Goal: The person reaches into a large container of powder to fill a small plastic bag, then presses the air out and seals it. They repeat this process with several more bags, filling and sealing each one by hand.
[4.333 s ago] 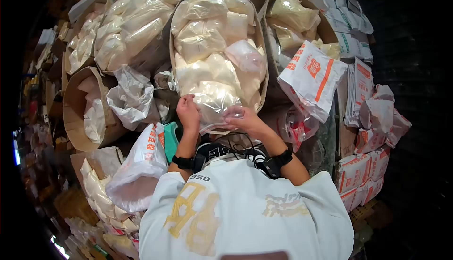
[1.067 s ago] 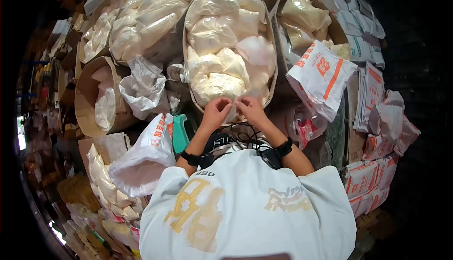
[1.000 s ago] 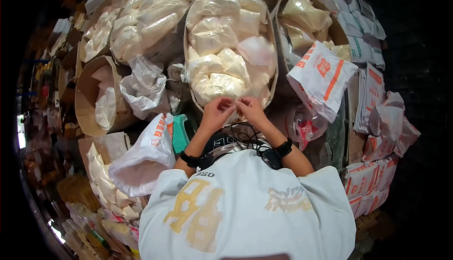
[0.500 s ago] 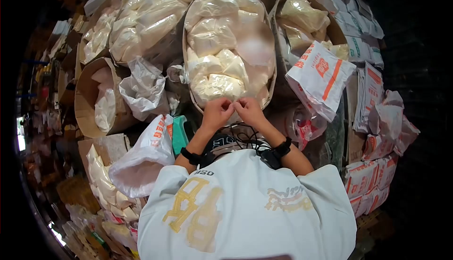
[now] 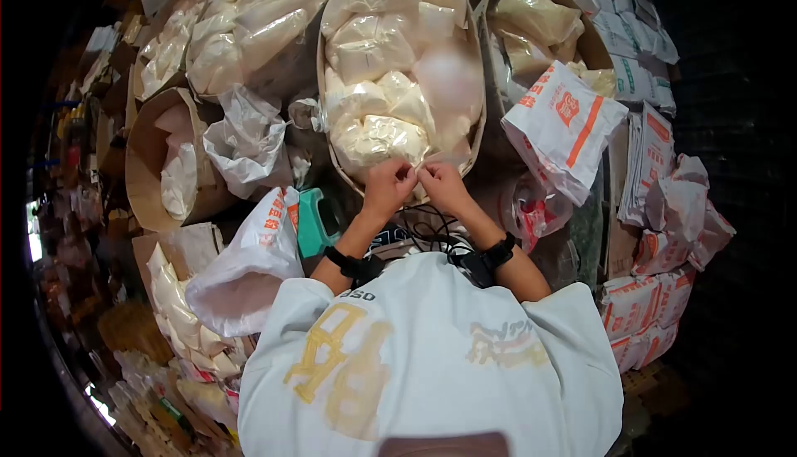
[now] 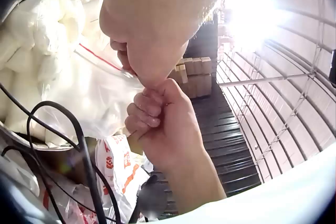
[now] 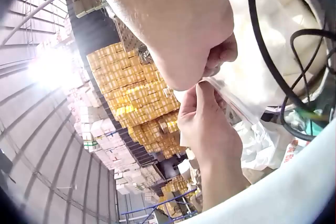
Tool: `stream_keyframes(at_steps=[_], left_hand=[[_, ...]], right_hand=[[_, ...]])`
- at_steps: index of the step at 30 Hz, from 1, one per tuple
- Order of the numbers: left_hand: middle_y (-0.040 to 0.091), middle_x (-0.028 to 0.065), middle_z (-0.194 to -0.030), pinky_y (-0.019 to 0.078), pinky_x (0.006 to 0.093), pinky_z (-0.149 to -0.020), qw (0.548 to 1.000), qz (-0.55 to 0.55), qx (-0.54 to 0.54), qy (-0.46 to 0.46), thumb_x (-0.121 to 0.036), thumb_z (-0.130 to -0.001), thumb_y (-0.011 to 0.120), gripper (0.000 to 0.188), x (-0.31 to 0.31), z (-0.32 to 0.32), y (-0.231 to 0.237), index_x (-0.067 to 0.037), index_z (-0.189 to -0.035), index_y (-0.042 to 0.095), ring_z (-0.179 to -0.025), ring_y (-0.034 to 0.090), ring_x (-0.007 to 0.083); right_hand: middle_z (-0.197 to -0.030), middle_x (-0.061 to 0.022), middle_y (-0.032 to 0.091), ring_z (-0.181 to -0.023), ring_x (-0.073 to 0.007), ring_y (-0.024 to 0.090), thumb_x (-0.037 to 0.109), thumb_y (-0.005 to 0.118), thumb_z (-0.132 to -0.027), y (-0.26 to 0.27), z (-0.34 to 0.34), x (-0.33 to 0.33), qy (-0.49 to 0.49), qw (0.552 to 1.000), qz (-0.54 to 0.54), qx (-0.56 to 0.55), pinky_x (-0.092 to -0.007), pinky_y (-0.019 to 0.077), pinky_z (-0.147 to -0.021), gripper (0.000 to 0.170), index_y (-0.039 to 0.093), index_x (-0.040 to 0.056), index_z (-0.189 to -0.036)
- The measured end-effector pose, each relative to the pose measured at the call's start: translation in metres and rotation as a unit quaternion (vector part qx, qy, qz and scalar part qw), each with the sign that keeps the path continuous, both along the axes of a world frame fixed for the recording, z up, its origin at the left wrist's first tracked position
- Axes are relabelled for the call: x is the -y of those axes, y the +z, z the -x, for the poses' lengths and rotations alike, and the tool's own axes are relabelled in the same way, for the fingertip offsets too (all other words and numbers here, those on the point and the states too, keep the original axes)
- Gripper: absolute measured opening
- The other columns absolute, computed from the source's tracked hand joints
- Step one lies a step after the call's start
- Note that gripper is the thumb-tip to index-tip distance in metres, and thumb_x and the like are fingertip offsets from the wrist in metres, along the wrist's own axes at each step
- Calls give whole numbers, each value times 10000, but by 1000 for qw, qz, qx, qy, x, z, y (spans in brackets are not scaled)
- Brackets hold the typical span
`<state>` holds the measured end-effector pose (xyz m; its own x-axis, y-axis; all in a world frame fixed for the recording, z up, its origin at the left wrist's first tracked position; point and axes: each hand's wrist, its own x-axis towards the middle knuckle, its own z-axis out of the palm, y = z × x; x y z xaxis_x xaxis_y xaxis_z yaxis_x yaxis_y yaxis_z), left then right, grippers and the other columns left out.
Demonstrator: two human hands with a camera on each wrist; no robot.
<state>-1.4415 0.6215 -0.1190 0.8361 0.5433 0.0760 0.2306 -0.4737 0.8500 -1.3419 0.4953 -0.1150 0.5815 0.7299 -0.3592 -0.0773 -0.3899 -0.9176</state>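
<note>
Thumb and fingers of the left hand (image 5: pixel 388 187) pinch the edge of a clear plastic bag, close against the right hand (image 5: pixel 444 185), at the near end of an oval carton (image 5: pixel 479 137) full of cream-coloured bags (image 5: pixel 378 137). In the left wrist view, a red strip crosses the clear bag (image 6: pixel 86 92) towards the left hand (image 6: pixel 152 35); the right hand (image 6: pixel 170 124) has its fingers curled at the same edge. From the right wrist, the bag's edge (image 7: pixel 236 102) runs to where both hands meet. Fingers partly hide the pinched edge.
More cartons of filled bags stand left and right, including a tan one (image 5: pixel 141 166). An open white sack (image 5: pixel 241 291) and a green object (image 5: pixel 315 223) lie left; a printed white bag (image 5: pixel 564 125) lies right. Black cables (image 6: pixel 79 129) hang near the hands.
Since the earliest frame, the hands have come together from opposite sides of the clear bag. Over the last second they stay close together, while the surroundings shift slightly up in the head view.
</note>
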Motion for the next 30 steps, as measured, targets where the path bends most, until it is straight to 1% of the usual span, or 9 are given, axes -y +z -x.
stream_keyframes(at_steps=[3, 6, 7, 12, 19, 21, 25, 27, 30], left_hand=[[671, 93, -724, 498, 290, -595, 994, 93, -57, 17, -127, -825, 696, 131, 0, 1, 14, -14, -892, 689, -630, 642, 168], [696, 89, -820, 514, 293, -627, 999, 38, 36, -15, -94, -819, 714, 135, 2, 1, 46, -19, -931, 695, -681, 658, 169], [702, 88, -841, 517, 292, -633, 997, 18, 68, -33, -88, -816, 721, 143, 2, 2, 54, -21, -940, 698, -695, 663, 168], [722, 89, -852, 527, 263, -676, 993, 109, 28, -31, -89, -811, 745, 190, 4, 8, 82, -15, -982, 709, -743, 682, 128], [727, 100, -831, 523, 242, -665, 960, 264, -39, -85, -120, -880, 698, 163, -7, 1, 76, 9, -979, 709, -762, 663, 82], [714, 100, -805, 521, 258, -648, 982, 162, -40, -93, -113, -878, 684, 136, -3, 0, 76, 4, -945, 703, -721, 665, 113], [650, 103, -746, 500, 315, -606, 988, -80, 14, -134, -83, -836, 684, 82, 1, -5, 75, -10, -868, 664, -644, 633, 213], [609, 112, -733, 483, 344, -599, 983, -100, 33, -149, -71, -807, 688, 84, 5, -8, 71, -17, -845, 636, -646, 606, 260], [582, 114, -730, 467, 361, -595, 981, -116, 49, -149, -66, -781, 699, 106, 12, -10, 66, -23, -833, 618, -652, 586, 274]], right_hand=[[-634, 12, 533, -558, -78, 476, 232, 507, -959, -32, -2, 7, -8, 985, -76, -153, -247, 384, -525, 291, 592, 36, -762], [-709, 20, 529, -626, -65, 479, 235, 496, -983, -17, -6, 11, -7, 958, -131, -257, -230, 386, -566, 252, 586, 75, -811], [-721, 21, 529, -646, -65, 484, 247, 503, -987, -10, -6, 11, -9, 955, -140, -260, -229, 391, -582, 251, 591, 76, -827], [-754, 33, 529, -706, -67, 494, 290, 514, -1006, 15, -6, 14, 32, 955, -198, -217, -227, 411, -650, 268, 612, 69, -890], [-743, 33, 537, -692, -65, 497, 275, 504, -1016, 32, -16, 22, 48, 955, -207, -207, -223, 408, -655, 279, 622, 65, -875], [-719, 29, 543, -662, -68, 501, 258, 499, -1014, 32, -15, 23, 37, 954, -202, -217, -225, 409, -632, 290, 622, 58, -844], [-588, 10, 537, -543, -81, 492, 239, 516, -963, 34, -8, 21, 1, 994, -89, -66, -260, 393, -521, 339, 621, 4, -742], [-513, -22, 521, -488, -93, 483, 232, 542, -918, 44, -3, 23, -33, 999, -20, 6, -290, 379, -469, 354, 610, -28, -687], [-484, -103, 490, -454, -122, 478, 223, 570, -860, 51, -4, 25, -43, 997, -19, 63, -322, 374, -449, 331, 602, -55, -683]])
